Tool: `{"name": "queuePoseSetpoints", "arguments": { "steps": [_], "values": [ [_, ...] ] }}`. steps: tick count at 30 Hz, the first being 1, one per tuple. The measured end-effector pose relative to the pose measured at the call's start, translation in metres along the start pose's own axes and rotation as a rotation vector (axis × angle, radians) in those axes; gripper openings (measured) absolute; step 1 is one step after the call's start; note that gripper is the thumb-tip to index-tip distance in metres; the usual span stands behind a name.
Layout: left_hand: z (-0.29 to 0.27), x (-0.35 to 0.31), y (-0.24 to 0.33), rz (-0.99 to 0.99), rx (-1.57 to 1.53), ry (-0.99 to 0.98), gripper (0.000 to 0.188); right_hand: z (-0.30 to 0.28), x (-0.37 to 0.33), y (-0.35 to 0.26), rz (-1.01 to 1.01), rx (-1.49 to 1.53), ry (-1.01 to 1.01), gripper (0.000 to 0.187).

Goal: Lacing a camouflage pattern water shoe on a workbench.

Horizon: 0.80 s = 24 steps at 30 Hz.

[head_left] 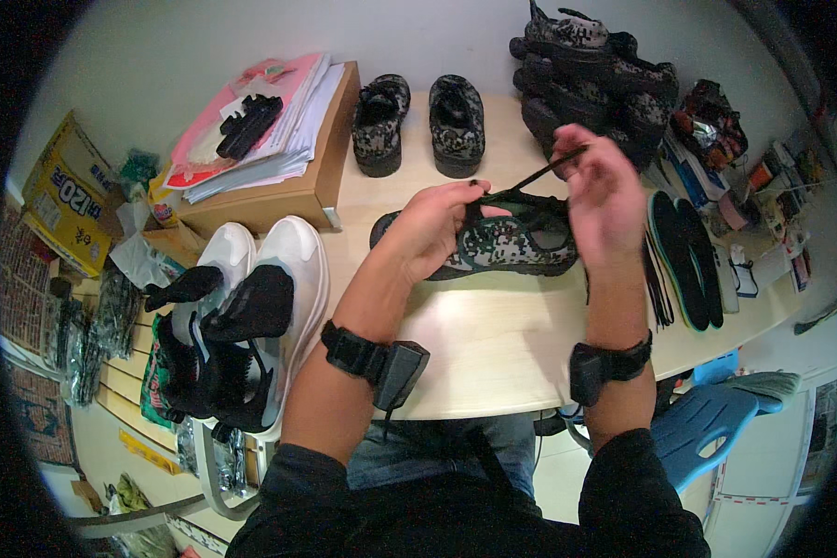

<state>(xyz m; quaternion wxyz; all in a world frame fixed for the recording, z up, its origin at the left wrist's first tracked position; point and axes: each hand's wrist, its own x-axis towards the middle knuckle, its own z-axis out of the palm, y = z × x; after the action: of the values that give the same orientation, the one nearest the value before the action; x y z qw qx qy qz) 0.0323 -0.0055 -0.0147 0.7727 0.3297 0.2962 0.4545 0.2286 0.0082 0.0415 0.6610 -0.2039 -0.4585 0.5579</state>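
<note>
Head view, shoe: a camouflage shoe [507, 248] is lying on the table [474, 349] between both hands, its long axis running left to right across the person's front.
Left hand: this hand [430, 228] is resting against the shoe's near side, fingers curling over the upper; I cannot tell whether they are gripping anything.
Right hand: this hand [606, 195] is pinching a dark lace [551, 167] above the shoe's right end.
Nearer hand: the left is touching the shoe, the right sitting higher.

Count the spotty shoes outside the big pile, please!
3. One shoe and another shoe stand at the back of the table; a third shoe is nearer, with the left hand on it and the right hand holding its lace. The pile could hide more.
</note>
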Motion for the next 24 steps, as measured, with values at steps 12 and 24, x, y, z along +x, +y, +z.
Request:
{"name": "queuePoseSetpoints", "arguments": {
  "steps": [12,24],
  "values": [
    [0.014,-0.002,0.002,-0.012,-0.071,0.015,0.032,-0.012,-0.008,-0.032,0.122,-0.827,-0.002,0.018],
    [0.016,-0.007,0.006,0.171,0.134,0.18,0.016,0.005,-0.019,0.021,-0.007,-1.332,-0.232,0.019]
  ]
}}
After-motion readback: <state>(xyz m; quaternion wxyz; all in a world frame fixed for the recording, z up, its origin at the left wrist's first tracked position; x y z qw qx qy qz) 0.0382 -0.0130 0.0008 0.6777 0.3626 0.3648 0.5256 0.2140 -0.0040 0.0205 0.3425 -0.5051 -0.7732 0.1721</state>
